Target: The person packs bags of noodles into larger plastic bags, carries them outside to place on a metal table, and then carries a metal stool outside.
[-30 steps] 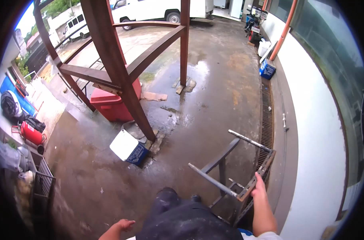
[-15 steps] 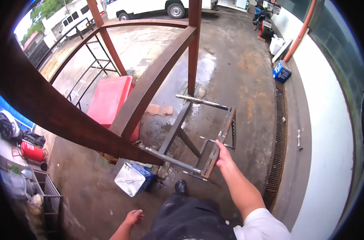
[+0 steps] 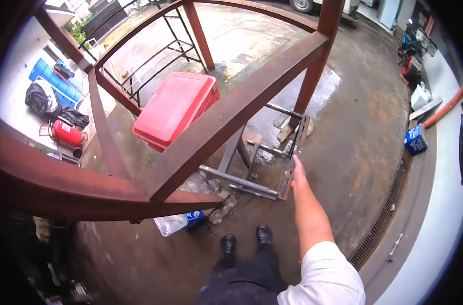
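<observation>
My right hand (image 3: 296, 172) is at the outer rail of a low metal stand (image 3: 246, 182), thumb along the rail and the other fingers mostly hidden. Worn grey steel tubes run across the stand, which sits partly inside a tall rust-red steel frame (image 3: 241, 108). Part of the stand is hidden behind that frame's slanting beam. My left hand is out of view.
A red cooler box (image 3: 175, 109) stands within the big frame. Near my boots is a blue-and-silver tin (image 3: 178, 223). A drain grate (image 3: 381, 218) runs along the right wall, beside a blue box (image 3: 415, 139). A red fire extinguisher (image 3: 68, 133) lies at left.
My view has turned left and moved closer to the big frame. My right hand remains at the stand's outer rail. My left hand has left the view.
</observation>
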